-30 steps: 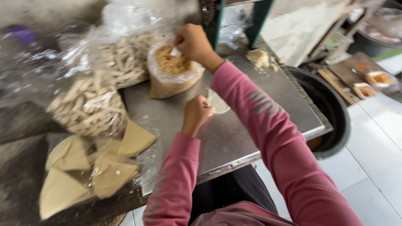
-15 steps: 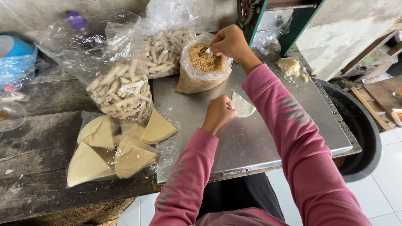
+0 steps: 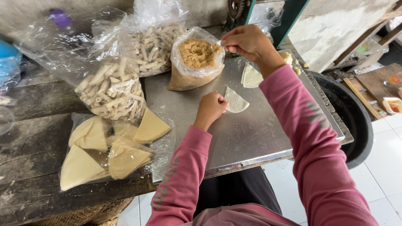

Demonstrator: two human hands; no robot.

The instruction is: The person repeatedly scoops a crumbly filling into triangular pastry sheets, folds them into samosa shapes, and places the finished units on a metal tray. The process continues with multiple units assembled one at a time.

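While the right hand (image 3: 247, 42) hangs over the open bag of brown crumbs (image 3: 196, 58), its fingers are pinched tight on a small white thing, maybe a spoon handle. It is too small to tell for sure. This bag stands on the shiny metal desk (image 3: 251, 138), at about 11 o'clock from the left hand (image 3: 211, 108).

The left hand is curled into a loose fist. Its fingertips press on the edge of a thin white dough triangle (image 3: 236, 100) that lies flat on the metal desk. The triangle sits at 3 o'clock from that hand, touching it. A second dough piece (image 3: 251, 76) lies flat a little farther away, at 1 o'clock from the first one, just beside the right wrist. They are close but apart.

At 9 o'clock from the crumb bag, two clear bags of pale rolled sticks (image 3: 113, 90) lean on each other. At 6 o'clock from them lies a flat clear bag of folded yellow triangles (image 3: 104, 152), partly on the old wooden desk (image 3: 29, 150) and partly on the metal one.

Both arms wear pink sleeves (image 3: 310, 138). A big dark tub (image 3: 356, 125) stands on the white tiled floor (image 3: 385, 163) at 3 o'clock from the metal desk.
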